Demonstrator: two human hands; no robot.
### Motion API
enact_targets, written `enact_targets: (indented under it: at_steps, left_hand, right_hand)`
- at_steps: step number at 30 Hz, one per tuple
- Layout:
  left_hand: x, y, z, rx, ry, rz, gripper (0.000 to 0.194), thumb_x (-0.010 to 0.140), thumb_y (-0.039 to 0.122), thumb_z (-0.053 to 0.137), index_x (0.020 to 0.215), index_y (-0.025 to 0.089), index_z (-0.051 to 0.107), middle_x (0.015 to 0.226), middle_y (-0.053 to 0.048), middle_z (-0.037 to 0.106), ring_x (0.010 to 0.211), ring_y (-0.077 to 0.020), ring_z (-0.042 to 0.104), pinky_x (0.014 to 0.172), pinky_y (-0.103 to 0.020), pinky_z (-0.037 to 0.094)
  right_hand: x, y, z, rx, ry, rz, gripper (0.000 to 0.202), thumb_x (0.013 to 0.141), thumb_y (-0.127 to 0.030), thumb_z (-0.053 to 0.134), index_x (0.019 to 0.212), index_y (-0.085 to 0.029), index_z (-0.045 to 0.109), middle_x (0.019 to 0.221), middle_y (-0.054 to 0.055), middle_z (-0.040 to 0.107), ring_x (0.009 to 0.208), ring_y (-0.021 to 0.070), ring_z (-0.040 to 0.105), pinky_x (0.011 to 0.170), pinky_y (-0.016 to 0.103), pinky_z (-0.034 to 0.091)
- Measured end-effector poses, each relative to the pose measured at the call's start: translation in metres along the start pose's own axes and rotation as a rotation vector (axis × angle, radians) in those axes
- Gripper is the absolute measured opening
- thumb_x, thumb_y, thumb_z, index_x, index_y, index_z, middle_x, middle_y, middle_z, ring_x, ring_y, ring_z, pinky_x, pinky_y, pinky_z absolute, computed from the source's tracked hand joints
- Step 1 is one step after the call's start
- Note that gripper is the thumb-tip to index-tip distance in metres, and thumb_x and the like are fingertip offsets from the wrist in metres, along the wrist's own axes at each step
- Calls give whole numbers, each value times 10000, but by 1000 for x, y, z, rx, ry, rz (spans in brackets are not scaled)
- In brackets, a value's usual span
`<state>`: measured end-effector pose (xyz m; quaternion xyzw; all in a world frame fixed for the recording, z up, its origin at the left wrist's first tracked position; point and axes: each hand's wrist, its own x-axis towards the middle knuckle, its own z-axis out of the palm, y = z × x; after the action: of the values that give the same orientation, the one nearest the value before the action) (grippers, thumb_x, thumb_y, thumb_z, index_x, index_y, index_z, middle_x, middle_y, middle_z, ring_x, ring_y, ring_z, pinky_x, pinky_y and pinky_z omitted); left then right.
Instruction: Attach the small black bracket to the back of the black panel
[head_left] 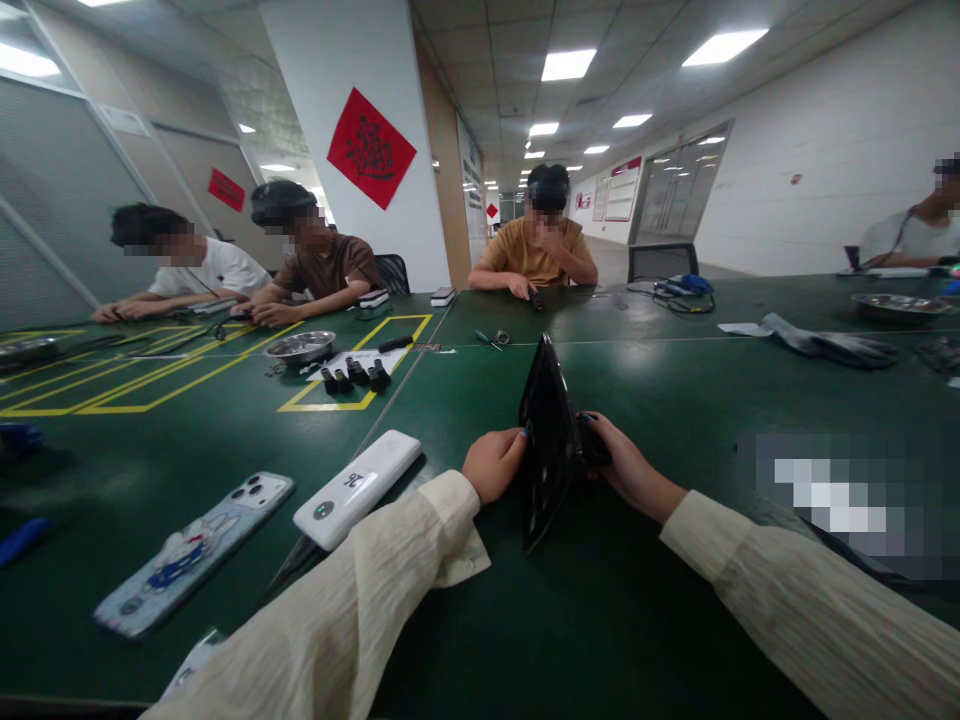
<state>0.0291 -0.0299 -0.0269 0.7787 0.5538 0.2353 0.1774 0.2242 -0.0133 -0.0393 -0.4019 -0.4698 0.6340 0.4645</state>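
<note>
Between our two hands, raised above the bench [675,390] on the near-edge side, we have a glossy black panel [550,470], held upright with a slight tilt and seen almost edge-on. Our left hand [495,466] is mostly closed on the panel's left side, the thumb laid against it. Our right hand [619,455] is curled round a dark piece [592,440] at the panel's right side; the view is too dark there for us to tell whether that piece is joined to the panel. Left of our hands lies a white power bank [358,490] marked 26, and closer to the bench's near edge we see a phone in a rabbit-patterned case [196,555]. Farther off, toward the far edge, yellow tape [326,407] outlines an area where four short black cylinders [357,374] stand on white paper, with a metal bowl [300,346] just beside it. A small screwdriver [489,341] lies beyond the panel. At the far edge sits a person in a tan shirt [535,250], and two more people, one in a brown shirt [341,262] and one in a white shirt [217,265], lean over the bench's far left part.
</note>
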Motion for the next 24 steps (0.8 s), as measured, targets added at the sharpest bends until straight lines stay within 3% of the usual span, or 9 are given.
enact_targets:
  at_steps: [6, 12, 17, 24]
  left_hand:
    - [2, 0, 2, -24, 72, -19, 422, 908, 453, 198, 779, 192, 505, 721, -27, 577, 688, -174, 553, 643, -274, 380]
    - [0, -2, 1, -3, 28, -2, 320, 897, 412, 238, 850, 200, 474, 745, -28, 571, 711, -182, 556, 677, -282, 392]
    - [0, -2, 1, -70, 18, -7, 440, 909, 447, 176, 864, 195, 534, 823, -40, 618, 787, -191, 579, 727, -290, 413]
    - [0, 2, -2, -59, -1, -21, 451, 906, 425, 194, 871, 182, 573, 850, -50, 639, 820, -193, 586, 740, -286, 421]
  right_hand:
    - [0, 0, 1, -25, 1, -7, 269, 764, -399, 465, 957, -212, 491, 689, -10, 532, 501, 129, 499, 340, 200, 330]
    - [1, 3, -1, 2, -24, -22, 274, 764, -415, 486, 951, -215, 484, 675, -16, 528, 502, 128, 498, 351, 203, 347]
    - [1, 2, -1, -24, -3, -3, 261, 779, -397, 462, 967, -219, 494, 689, -8, 543, 491, 130, 500, 339, 204, 334]
    - [-1, -1, 1, -5, -15, -5, 251, 768, -395, 475, 950, -222, 485, 683, -11, 524, 522, 135, 507, 356, 204, 342]
